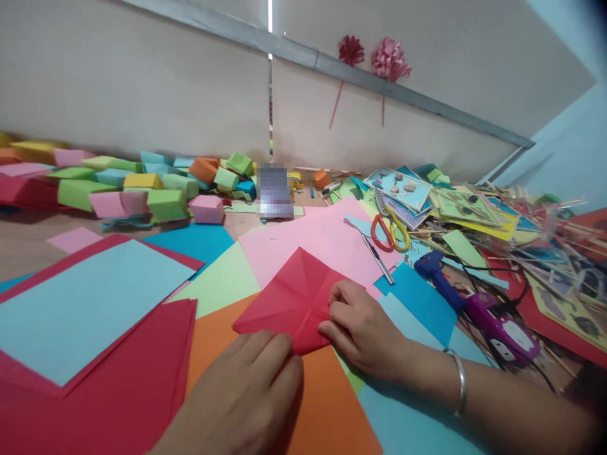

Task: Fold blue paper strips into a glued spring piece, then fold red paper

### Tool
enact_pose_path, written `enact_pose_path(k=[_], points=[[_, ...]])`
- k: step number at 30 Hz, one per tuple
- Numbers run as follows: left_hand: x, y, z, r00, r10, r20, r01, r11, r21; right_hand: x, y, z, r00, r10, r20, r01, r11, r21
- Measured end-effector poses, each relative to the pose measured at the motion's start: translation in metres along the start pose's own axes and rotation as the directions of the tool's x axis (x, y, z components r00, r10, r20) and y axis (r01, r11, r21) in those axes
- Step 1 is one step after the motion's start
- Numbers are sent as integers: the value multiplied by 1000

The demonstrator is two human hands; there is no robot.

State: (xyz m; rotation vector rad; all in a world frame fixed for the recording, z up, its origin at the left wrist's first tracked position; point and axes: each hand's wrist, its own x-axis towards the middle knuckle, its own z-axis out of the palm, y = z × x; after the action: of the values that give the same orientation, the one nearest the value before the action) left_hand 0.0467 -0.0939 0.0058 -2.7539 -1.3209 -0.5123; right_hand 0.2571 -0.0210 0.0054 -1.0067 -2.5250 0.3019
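Note:
A creased square of red paper (298,291) lies in front of me, with fold lines meeting near its middle. My right hand (365,325) pinches its right edge between thumb and curled fingers. At the near left edge, my left hand (246,385) has its fingers bent over the paper; its thumb is hidden. Beneath the red square is an orange sheet (327,392), overlapping a pale green sheet (222,278) and a pink sheet (284,234). A silver bangle (459,382) circles my right wrist.
Scissors (389,230) and a craft knife (377,256) lie beyond my right hand. A blue glue gun (439,278) rests beside a purple power strip (497,325) with cords. Coloured paper boxes (168,205) line the back left. Light blue paper (95,303) tops a stack at left.

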Motion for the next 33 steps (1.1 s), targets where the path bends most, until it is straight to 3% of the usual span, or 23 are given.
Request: enact_pose_path(k=[17,33], points=[[-2,-3,9,993,-47,105,55,996,-70,3,-2,0,1000,7,11,-7,1000,-29],[4,-6,1,988,-103,114,109,993,-44,6,-3,1,1000,25,15,-25,999,-26]])
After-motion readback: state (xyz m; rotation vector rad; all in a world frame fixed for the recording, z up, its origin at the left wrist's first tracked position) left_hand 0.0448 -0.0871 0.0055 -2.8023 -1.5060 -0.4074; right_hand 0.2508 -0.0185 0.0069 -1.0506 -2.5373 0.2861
